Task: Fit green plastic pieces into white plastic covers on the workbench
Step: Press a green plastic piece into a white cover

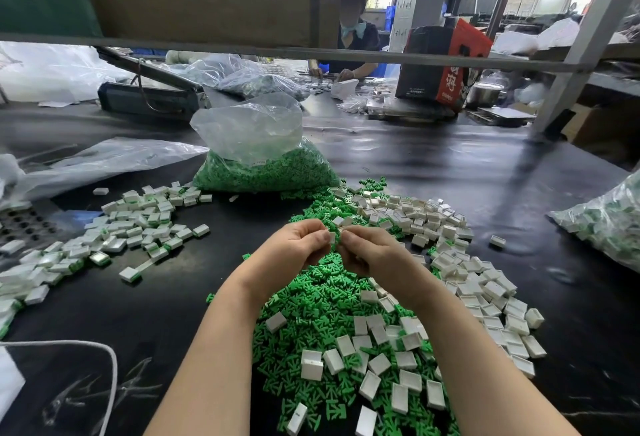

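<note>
Your left hand (294, 248) and right hand (367, 248) meet just above the centre of the view, over the black table (485, 175). Both sets of fingers are curled tight and pinch one small white cover (333, 238) between them; whether a green piece already sits inside it you cannot tell from here.

Under your forearms, from the centre down to 6 o'clock, lies the heap of loose green pieces (311, 304), with empty white covers (485, 283) scattered over it and spreading out to 3 o'clock.

At 9 o'clock a separate pile of white covers with green showing at their edges (138, 224) fans across the table toward the left edge.

At 12 o'clock from your hands stands an open clear bag of green pieces (263, 165). At the right edge, near 3 o'clock, another clear bag (609, 224) holds white and green parts.

Across the table, another person (353, 19) sits working.
</note>
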The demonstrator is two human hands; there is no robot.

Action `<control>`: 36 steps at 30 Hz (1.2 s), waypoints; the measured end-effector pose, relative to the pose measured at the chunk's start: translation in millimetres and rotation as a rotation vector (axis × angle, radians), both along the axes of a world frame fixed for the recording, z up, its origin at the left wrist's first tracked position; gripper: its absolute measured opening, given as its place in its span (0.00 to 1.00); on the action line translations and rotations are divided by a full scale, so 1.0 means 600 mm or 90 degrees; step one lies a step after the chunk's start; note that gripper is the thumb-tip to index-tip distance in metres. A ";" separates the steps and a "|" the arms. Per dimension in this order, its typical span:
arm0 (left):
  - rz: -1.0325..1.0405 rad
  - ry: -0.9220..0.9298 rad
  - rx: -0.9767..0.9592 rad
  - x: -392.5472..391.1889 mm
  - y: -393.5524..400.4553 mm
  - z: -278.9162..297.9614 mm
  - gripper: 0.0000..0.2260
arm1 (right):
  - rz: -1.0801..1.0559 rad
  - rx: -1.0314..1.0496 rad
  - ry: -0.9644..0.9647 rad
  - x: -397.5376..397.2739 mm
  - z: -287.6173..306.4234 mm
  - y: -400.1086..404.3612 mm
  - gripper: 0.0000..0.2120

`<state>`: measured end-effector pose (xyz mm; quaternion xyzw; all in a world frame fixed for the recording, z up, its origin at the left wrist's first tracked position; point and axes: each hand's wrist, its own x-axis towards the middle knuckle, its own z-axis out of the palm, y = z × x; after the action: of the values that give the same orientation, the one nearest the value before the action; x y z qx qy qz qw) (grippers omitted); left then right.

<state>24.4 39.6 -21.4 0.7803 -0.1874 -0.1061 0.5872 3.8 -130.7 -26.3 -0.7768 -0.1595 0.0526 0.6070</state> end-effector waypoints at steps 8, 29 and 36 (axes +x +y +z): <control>-0.019 0.002 -0.036 -0.005 -0.003 0.001 0.12 | 0.027 0.012 0.018 -0.006 0.010 -0.011 0.16; -0.015 -0.022 0.010 -0.007 0.009 0.009 0.09 | 0.059 -0.008 0.031 -0.007 0.002 -0.016 0.17; 0.025 -0.057 -0.049 -0.008 0.002 0.011 0.05 | 0.037 0.114 0.090 -0.003 -0.004 -0.010 0.19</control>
<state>19.7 40.9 -14.8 0.7645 -0.2021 -0.0526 0.6098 1.9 -136.6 -28.9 -0.7090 -0.1431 0.1103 0.6817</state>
